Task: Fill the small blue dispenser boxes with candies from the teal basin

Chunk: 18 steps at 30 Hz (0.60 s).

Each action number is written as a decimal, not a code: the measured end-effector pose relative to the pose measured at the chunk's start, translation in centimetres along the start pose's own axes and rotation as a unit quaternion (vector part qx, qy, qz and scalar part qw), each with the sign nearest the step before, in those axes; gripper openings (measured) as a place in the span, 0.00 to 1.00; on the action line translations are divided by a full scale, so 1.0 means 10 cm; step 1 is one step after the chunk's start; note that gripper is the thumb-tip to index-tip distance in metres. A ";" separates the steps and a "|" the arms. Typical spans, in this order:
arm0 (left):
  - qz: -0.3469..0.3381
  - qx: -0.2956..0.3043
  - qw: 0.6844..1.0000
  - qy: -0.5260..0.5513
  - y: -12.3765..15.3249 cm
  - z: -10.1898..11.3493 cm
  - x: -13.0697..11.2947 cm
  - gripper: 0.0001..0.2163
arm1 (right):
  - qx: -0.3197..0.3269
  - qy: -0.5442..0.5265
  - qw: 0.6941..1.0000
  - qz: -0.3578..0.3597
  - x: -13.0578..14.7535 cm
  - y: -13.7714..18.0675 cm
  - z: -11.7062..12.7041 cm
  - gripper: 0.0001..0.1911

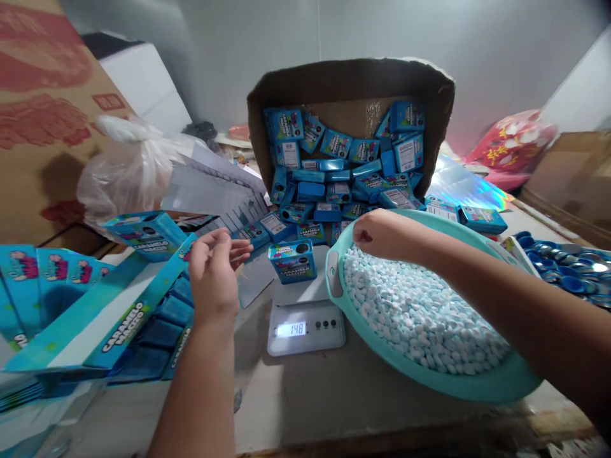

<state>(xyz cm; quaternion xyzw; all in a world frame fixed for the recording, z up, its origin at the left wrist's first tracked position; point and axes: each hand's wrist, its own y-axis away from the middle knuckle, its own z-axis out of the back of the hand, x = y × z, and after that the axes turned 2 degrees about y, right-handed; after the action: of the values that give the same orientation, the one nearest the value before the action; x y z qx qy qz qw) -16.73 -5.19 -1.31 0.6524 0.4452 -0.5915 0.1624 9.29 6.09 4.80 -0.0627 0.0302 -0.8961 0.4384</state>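
I'm watching small blue cardboard box (292, 262) standing on white plastic scale (305, 346), likely light, crushable; narrow sides suiting gentle pinch. Left hand (214, 273) hanging empty, fingers loose; right hand (384, 234) curling over pale-blue candies (420, 312), can't tell if holding any.

Head view, one: worn on the person's head, facing forward and down across a pale grey tabletop (300, 407). Near range: bare left forearm (203, 381) entering at seven o'clock, bare right forearm (491, 289) at four. Middle range: white plastic digital scale (312, 341), six o'clock. Far range: brown open cardboard box (344, 86), twelve o'clock.
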 end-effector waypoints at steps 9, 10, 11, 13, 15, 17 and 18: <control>-0.059 0.108 0.985 -0.117 0.07 -0.01 0.08 0.16 | -0.113 -0.192 0.971 0.090 0.52 -0.49 -0.08 0.03; -0.063 0.113 0.983 -0.129 0.06 -0.01 0.09 0.17 | -0.108 -0.175 0.973 0.105 0.55 -0.51 -0.09 0.02; -0.067 0.115 0.981 -0.140 0.06 -0.01 0.09 0.17 | -0.106 -0.151 0.976 0.117 0.56 -0.51 -0.09 0.03; -0.071 0.115 0.978 -0.156 0.06 0.01 0.09 0.18 | -0.107 -0.105 0.981 0.124 0.54 -0.45 -0.05 0.05; -0.077 0.110 0.977 -0.163 0.06 0.02 0.08 0.18 | -0.112 -0.080 0.985 0.108 0.45 -0.35 0.04 0.07; -0.082 0.103 0.978 -0.163 0.06 0.04 0.06 0.17 | -0.100 -0.051 0.991 0.071 0.35 -0.24 0.17 0.08; -0.085 0.102 0.977 -0.164 0.06 0.04 0.06 0.17 | -0.084 -0.026 0.995 0.051 0.29 -0.19 0.24 0.07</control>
<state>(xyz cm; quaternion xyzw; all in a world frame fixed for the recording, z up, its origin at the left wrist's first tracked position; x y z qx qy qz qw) -16.55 -5.63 -2.12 0.5195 0.4034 -0.7444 0.1151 6.35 4.93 7.63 -0.1211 0.0967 -0.8650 0.4773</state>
